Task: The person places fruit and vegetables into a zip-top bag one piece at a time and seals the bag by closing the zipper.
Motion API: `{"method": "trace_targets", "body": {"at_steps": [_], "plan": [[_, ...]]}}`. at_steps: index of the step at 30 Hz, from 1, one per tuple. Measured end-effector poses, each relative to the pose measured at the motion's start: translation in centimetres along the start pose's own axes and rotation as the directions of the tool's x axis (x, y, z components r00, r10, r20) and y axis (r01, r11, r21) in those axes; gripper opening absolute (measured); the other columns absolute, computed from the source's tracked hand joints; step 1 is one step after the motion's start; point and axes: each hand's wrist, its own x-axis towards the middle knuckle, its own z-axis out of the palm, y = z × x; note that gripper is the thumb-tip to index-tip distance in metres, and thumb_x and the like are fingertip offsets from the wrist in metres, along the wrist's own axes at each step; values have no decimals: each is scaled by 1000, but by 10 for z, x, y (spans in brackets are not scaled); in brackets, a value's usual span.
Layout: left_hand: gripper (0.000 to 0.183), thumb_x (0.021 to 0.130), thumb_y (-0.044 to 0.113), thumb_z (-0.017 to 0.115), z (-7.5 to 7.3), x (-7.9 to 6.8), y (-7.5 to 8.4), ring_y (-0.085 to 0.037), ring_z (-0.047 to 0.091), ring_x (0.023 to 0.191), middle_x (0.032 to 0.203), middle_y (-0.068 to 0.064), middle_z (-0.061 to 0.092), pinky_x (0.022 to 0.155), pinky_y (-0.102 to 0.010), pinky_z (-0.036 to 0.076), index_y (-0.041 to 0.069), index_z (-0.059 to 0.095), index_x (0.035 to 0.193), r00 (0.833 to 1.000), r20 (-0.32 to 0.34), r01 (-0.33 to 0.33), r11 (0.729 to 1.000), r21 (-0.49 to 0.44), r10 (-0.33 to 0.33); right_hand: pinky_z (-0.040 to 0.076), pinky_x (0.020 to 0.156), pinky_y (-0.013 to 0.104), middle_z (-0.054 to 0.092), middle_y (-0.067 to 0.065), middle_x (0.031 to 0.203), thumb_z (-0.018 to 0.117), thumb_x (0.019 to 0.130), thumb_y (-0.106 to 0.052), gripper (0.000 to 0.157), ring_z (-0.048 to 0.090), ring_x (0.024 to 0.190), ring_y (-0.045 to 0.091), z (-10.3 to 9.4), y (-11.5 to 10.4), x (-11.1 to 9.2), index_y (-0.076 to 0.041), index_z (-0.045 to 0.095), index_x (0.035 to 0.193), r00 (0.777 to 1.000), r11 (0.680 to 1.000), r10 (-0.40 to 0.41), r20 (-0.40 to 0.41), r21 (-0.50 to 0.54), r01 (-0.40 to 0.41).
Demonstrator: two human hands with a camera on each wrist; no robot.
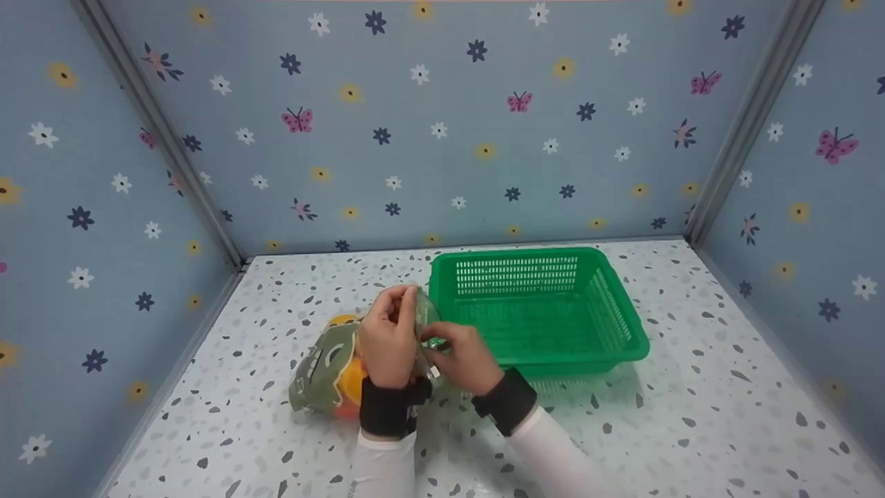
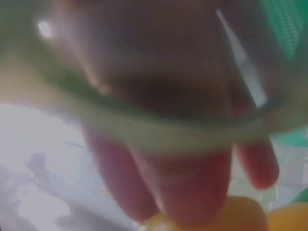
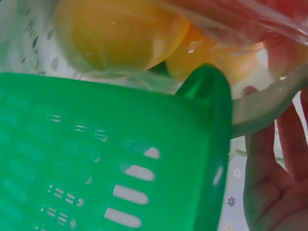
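A see-through plastic bag (image 1: 314,377) with an olive-green print stands at the left of the table, bulging with round orange-yellow things (image 1: 351,380) that look like fruit. My left hand (image 1: 388,342) pinches the bag's upper edge between thumb and fingers. On the bag's right side, my right hand (image 1: 470,363) grips the rim with curled fingers. The right wrist view shows the yellow-orange rounds (image 3: 115,33) through the clear plastic, close to the green basket (image 3: 96,115). Blurred fingers (image 2: 192,187) lie behind the bag's edge in the left wrist view.
A green plastic basket (image 1: 518,254) with slotted walls sits just right of the bag, and nothing shows inside it. The speckled white table (image 1: 698,387) extends around both. Flower-patterned panels (image 1: 484,138) wall in the back and sides.
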Motion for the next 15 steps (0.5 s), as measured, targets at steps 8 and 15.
{"method": "trace_targets", "body": {"at_steps": [8, 15], "plan": [[15, 100, 14, 68, -1, 1, 0, -8, 47, 59, 72, -9, 64, 56, -19, 39, 1, 74, 99, 1000, 9, 12, 1000, -12, -12, 53, 83, 39, 77, 8, 98, 64, 94, 3, 17, 61, 91, 25, -5, 1, 0, -6, 77, 98, 1000, 992, -14, 26, -122, 17], [15, 100, 18, 68, -2, 0, 0, -9, 46, 61, 73, -7, 63, 57, -19, 36, 4, 75, 100, 1000, 11, 19, 999, 27, -19, 57, 81, 42, 76, 10, 101, 63, 101, -11, 14, 69, 92, 25, -23, 4, 0, -4, 74, 107, 981, 981, 184, -59, -44, -187]]}}
